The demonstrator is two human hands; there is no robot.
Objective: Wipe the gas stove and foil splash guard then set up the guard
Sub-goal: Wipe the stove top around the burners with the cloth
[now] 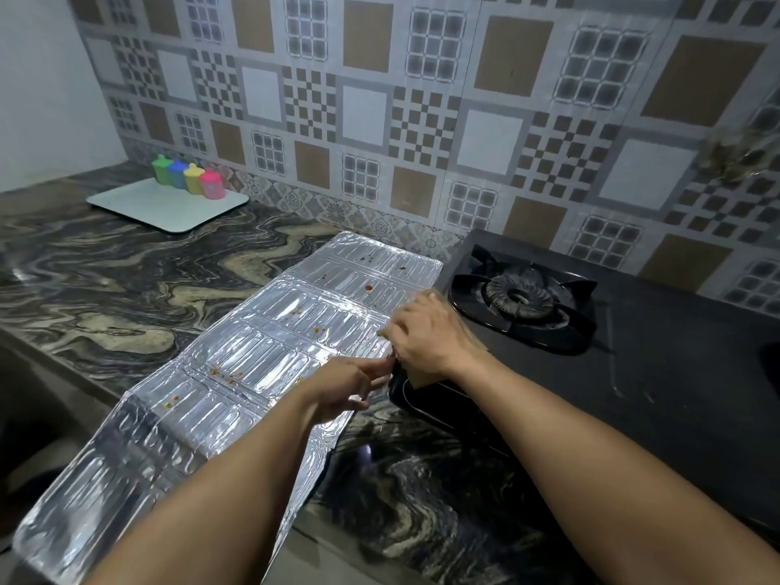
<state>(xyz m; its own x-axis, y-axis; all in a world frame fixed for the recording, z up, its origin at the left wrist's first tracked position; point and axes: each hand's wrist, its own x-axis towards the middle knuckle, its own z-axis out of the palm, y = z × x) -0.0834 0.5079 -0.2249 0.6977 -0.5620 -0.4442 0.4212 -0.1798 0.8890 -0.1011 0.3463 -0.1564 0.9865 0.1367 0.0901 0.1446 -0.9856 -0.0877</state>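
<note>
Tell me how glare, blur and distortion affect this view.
Head view: glare streaks the foil guard; the right hand is motion-blurred, its cloth barely readable; wide-angle bends the tile lines; the stove is dark and low in detail.

The right hand [426, 331] is blurry and covers most of a cloth [420, 380], so only small bits peek out. The arms hide part of the foil guard [236, 373], and its near corner runs off the bottom edge. The stove [658, 373] is cut off at the right. A blurry thing [736, 156] hangs on the wall.
</note>
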